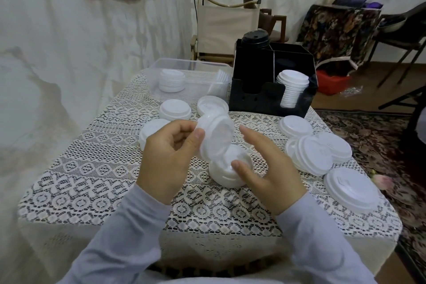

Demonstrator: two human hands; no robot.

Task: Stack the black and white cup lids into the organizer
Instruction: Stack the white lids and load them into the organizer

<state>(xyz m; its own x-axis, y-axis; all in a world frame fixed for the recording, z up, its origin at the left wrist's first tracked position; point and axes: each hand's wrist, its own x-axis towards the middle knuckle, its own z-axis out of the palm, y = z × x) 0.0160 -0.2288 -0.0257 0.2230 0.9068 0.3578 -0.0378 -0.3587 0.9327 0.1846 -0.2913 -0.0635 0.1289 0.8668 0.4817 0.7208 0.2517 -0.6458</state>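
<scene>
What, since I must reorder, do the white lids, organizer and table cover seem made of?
White lids: thin moulded plastic, semi-matte; light shows through the lid in the left hand. Organizer: probably rigid black plastic, smooth; flat panels, crisp edges. Table cover: lace fabric; openwork pattern.
</scene>
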